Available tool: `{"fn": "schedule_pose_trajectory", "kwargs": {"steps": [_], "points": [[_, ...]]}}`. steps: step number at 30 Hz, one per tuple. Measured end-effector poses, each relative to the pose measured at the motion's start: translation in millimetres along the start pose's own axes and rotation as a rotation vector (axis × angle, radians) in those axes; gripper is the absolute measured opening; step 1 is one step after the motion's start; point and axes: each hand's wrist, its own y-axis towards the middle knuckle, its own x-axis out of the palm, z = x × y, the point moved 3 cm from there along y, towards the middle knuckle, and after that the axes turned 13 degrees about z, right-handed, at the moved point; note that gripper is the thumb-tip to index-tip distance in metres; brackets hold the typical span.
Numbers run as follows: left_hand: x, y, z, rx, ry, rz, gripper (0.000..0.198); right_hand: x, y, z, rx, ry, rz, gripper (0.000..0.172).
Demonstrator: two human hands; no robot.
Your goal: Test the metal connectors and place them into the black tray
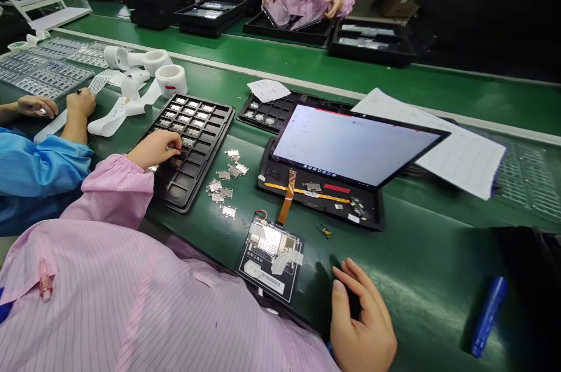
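My left hand [154, 149] is over a black compartment tray [193, 176], its thumb and finger pinched on a small circuit board mostly hidden by the fingertips. Silver circuit boards [189, 111] fill several of the tray's pockets. More loose silver boards [227, 192] lie scattered just right of the tray. My right hand [363, 319] rests on the green table at the lower right, fingers apart and holding nothing. Left of it lies a black board with a white label [268, 270], joined by an orange ribbon cable [287, 200] to a lit screen [350, 141] propped at a slant.
A small yellow-black part [324, 230] lies near the screen's black base [377, 214]. A blue marker [488, 316] is at far right. Paper sheets [464, 156] lie behind the screen. White label rolls [170, 80] and a co-worker's hands [81, 104] are at left. Another person handles panels across the bench.
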Motion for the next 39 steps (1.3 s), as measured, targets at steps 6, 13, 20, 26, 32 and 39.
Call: {"fn": "schedule_pose_trajectory", "kwargs": {"steps": [6,13,20,26,32,39], "points": [[-16.1,-7,-5,-0.082,-0.078,-0.131,0.026,0,0,-2,0.004,0.007,0.008,0.030],[-4.8,-11,-10,-0.089,-0.070,-0.264,0.033,0,1,-5,0.009,0.004,0.016,0.030],[-4.7,-19,-4,0.000,-0.021,-0.158,0.034,0,0,-3,0.004,0.002,0.004,0.028],[-2.9,-20,-8,0.037,-0.013,-0.130,0.031,1,0,-4,0.007,0.019,0.017,0.027],[-6.8,-26,-4,-0.013,-0.047,-0.052,0.024,0,-2,-3,0.004,0.031,0.016,0.026],[-15.5,-38,29,-0.093,-0.089,0.124,0.014,-1,-1,-1,0.006,0.025,0.008,0.028]]}}
